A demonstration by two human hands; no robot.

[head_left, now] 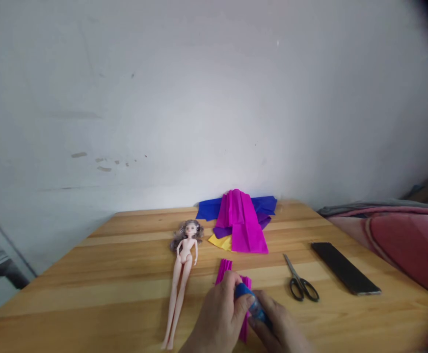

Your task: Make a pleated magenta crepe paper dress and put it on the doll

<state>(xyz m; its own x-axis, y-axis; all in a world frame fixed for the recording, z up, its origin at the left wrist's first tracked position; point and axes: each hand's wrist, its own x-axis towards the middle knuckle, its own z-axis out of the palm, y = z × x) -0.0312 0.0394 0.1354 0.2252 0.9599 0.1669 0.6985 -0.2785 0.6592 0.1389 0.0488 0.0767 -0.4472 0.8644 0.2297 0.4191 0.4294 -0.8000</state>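
Between my two hands is a small blue tube with a darker blue cap [244, 293], tilted over the table. The fingers of my left hand [217, 316] are closed around the cap end. My right hand [280, 324] grips the clear-blue body from the other side. Folded magenta crepe paper strips [224, 266] lie beneath and just beyond the hands, partly covered by them. Left of my hands, an undressed doll [184, 257] with long greyish hair lies on its back. What is printed on the tube cannot be read.
A wooden table [99, 274] stands against a pale wall. Sheets of magenta, blue, purple and yellow crepe paper [241, 220] are piled at the back. Black-handled scissors [299, 284] and a dark phone [344, 267] lie at the right. Pink bedding [409, 240] borders the table's right side.
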